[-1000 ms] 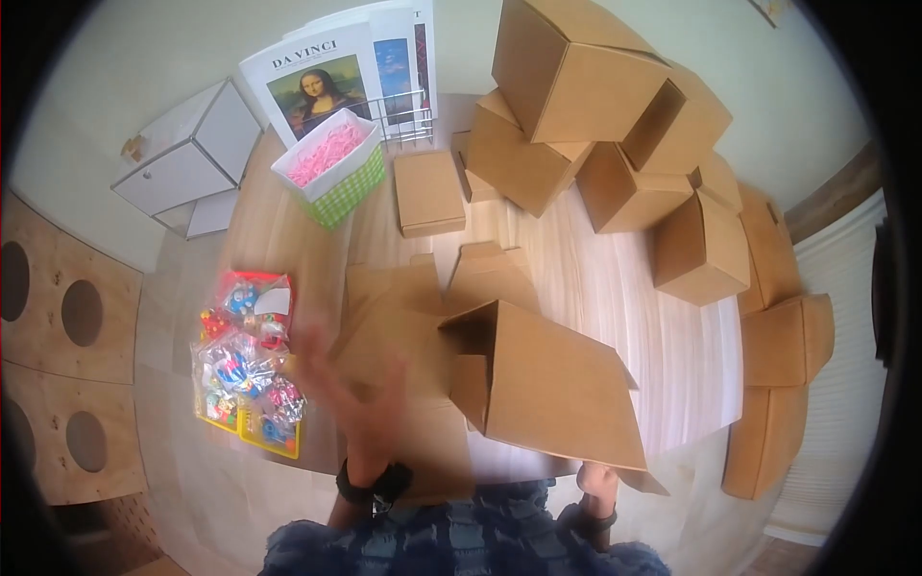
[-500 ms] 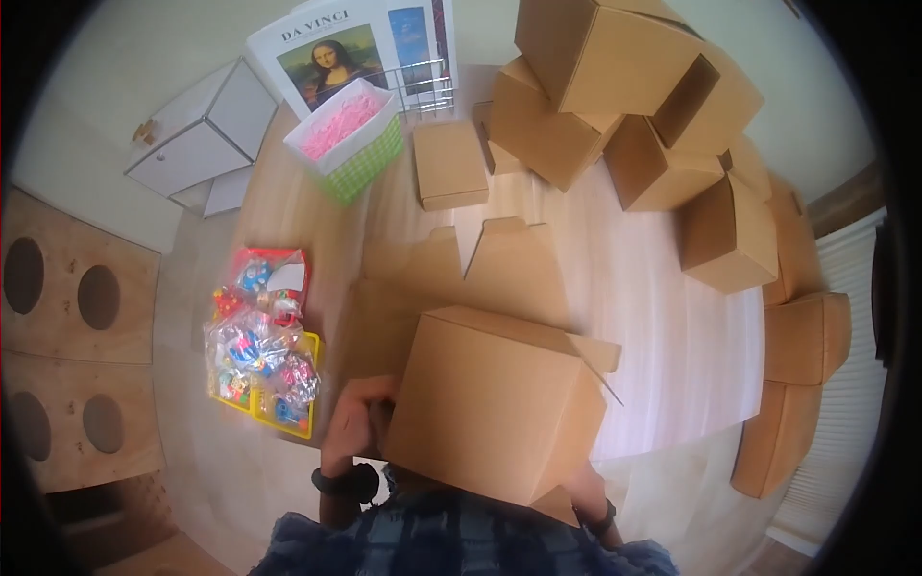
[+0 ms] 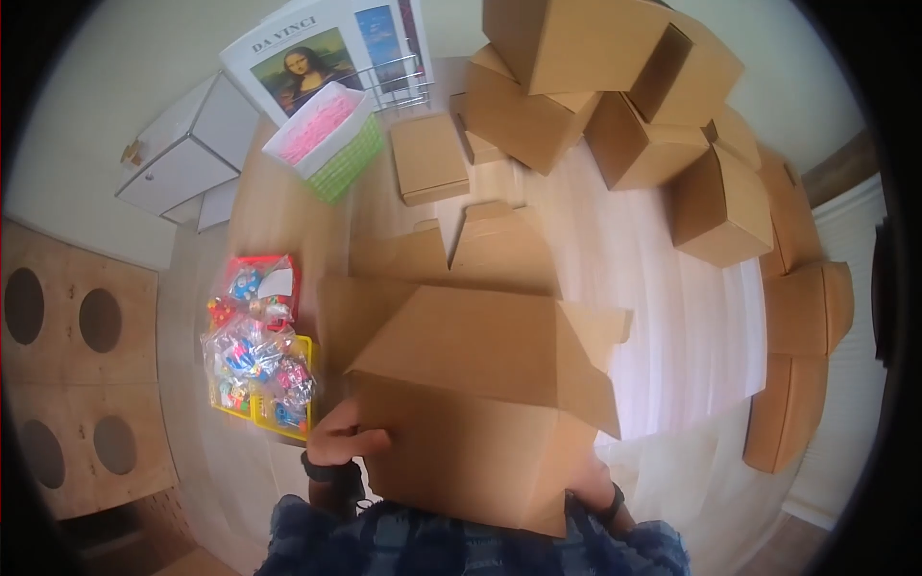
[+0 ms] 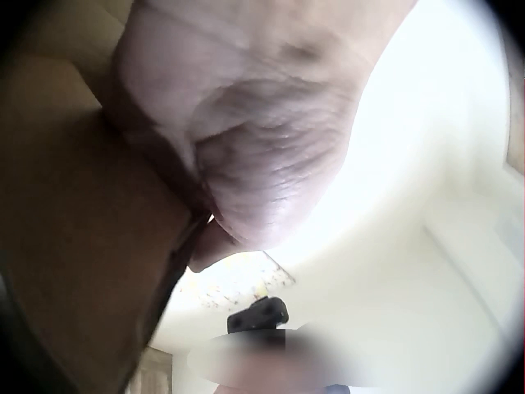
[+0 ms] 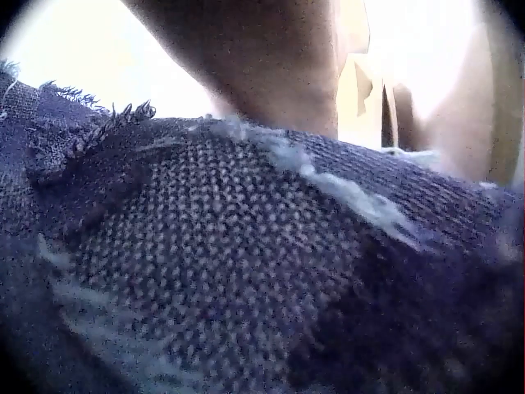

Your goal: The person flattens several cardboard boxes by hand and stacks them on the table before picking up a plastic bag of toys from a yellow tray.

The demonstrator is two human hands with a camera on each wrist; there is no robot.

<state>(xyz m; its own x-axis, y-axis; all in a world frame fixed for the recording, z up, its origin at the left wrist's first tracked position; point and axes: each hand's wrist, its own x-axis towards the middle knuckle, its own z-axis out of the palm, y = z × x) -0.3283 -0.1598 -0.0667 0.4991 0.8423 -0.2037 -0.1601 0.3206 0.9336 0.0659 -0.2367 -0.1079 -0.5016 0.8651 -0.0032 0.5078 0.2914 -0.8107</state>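
Note:
A brown cardboard box (image 3: 466, 331) is held tilted in front of the body, with a flap (image 3: 591, 360) standing out at its right end. My left hand (image 3: 341, 437) grips its near left edge, the thumb lying over the near panel. In the left wrist view, the palm of the left hand (image 4: 262, 139) is close against a brown cardboard panel (image 4: 74, 213). Low at the box's right end, my right hand (image 3: 591, 480) holds the near corner, its fingers hidden by the cardboard. Patterned blue cloth (image 5: 221, 246) fills most of the right wrist view.
Flattened cardboard (image 3: 504, 240) lies on the table (image 3: 653, 307) behind the box. Stacked boxes (image 3: 576, 48) rise at the back right. Toys in plastic bags (image 3: 254, 350) sit in trays at left. A green checked container (image 3: 346, 168) stands before art books (image 3: 303, 67).
The left hand came from open in the air to the box's left edge. The box was turned and drawn leftward over the lap, its near side tipping to show another panel.

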